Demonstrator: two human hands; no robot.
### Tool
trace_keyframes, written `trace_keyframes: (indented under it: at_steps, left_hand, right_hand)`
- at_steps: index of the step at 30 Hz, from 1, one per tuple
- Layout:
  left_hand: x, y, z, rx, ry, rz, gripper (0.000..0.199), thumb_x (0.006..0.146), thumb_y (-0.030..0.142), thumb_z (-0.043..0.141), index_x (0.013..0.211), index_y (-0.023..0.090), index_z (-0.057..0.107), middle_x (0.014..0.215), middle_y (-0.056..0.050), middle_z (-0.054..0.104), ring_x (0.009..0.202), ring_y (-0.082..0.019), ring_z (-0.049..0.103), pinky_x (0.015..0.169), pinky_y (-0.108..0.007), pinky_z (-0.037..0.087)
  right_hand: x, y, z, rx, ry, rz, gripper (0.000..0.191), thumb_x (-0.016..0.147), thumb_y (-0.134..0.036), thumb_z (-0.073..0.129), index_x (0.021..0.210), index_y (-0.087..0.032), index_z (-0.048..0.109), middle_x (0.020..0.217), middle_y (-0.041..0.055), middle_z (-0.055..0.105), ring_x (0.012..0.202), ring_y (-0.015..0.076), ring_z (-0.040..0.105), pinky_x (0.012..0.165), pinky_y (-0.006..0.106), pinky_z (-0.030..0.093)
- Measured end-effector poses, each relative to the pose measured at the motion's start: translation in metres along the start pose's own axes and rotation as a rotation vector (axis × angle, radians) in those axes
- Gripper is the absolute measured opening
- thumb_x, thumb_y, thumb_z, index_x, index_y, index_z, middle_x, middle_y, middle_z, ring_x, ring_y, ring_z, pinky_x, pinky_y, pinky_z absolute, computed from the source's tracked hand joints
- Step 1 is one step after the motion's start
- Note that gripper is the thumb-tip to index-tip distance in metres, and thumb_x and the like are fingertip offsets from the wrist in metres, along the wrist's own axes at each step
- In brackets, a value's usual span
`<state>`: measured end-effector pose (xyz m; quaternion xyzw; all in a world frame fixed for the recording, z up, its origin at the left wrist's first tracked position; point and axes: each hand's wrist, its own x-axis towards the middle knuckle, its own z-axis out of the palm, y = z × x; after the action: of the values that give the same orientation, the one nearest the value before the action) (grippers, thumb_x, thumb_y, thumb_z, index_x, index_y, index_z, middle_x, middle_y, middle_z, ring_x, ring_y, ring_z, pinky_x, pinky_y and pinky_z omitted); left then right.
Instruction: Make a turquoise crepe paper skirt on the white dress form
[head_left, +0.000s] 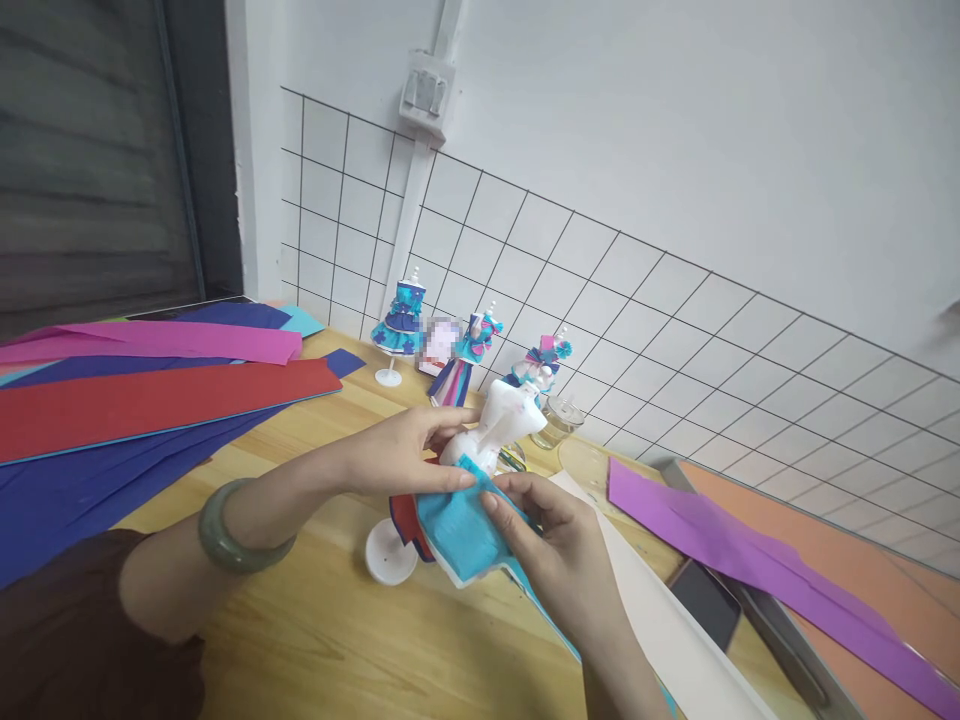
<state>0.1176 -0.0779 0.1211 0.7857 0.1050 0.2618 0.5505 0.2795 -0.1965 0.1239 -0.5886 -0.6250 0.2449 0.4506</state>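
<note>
1. Fingers of your left hand (pixel 401 450) go behind the white dress form (pixel 510 415), tips hidden, so their grip can't be told; the thumb presses the turquoise piece (pixel 457 528) at the waist
2. Your right hand (pixel 561 535) pinches that piece's upper edge between thumb and forefinger; let either thumb slacken and the waist could slip or bunch
3. The form tilts between your hands, its round base (pixel 391 552) low to the left; uneven pressure might twist it and skew the piece
4. The red piece (pixel 409 522) sits behind the turquoise; tugging could crease it
5. Swinging the form's top away from you might knock the clear cup (pixel 556 428) just beyond
</note>
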Motion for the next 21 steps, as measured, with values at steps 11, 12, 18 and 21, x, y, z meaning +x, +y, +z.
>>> trace_keyframes:
  at_steps: [11,12,18,21]
  left_hand:
    - [0.0000,0.0054,0.0046,-0.026,-0.021,0.009,0.046,0.077,0.018,0.061,0.121,0.020,0.050,0.096,-0.003,0.062,0.095,-0.020,0.058,0.080,-0.030,0.047]
    - [0.0000,0.0054,0.0047,-0.027,-0.023,0.007,0.045,0.077,0.018,0.061,0.121,0.020,0.050,0.096,-0.003,0.062,0.096,-0.020,0.058,0.080,-0.031,0.047]
    - [-0.0008,0.0052,0.0050,-0.048,-0.031,-0.003,0.047,0.077,0.017,0.062,0.122,0.021,0.049,0.097,-0.002,0.062,0.096,-0.019,0.057,0.084,-0.033,0.046]
    - [-0.0012,0.0059,0.0052,-0.061,-0.042,-0.013,0.047,0.077,0.016,0.061,0.122,0.020,0.048,0.101,-0.003,0.061,0.098,-0.019,0.057,0.085,-0.033,0.046]
  right_hand:
    - [0.0009,0.0013,0.0000,-0.070,0.069,-0.073,0.012,0.081,-0.033,0.061,0.081,-0.022,0.067,0.076,0.0019,0.067,0.067,0.0161,0.058,0.059,0.026,0.044]
    - [0.0010,0.0015,0.0001,-0.066,0.079,-0.051,0.013,0.080,-0.033,0.062,0.080,-0.022,0.066,0.075,0.0017,0.067,0.067,0.0162,0.059,0.058,0.026,0.044]
    - [0.0007,0.0019,0.0021,0.052,0.085,0.032,0.016,0.078,-0.036,0.064,0.079,-0.020,0.062,0.076,0.0025,0.067,0.070,0.0171,0.059,0.061,0.027,0.045]
    - [0.0012,0.0027,0.0031,0.069,0.086,0.047,0.018,0.079,-0.038,0.063,0.079,-0.020,0.062,0.077,0.0028,0.066,0.071,0.0169,0.058,0.062,0.027,0.045]
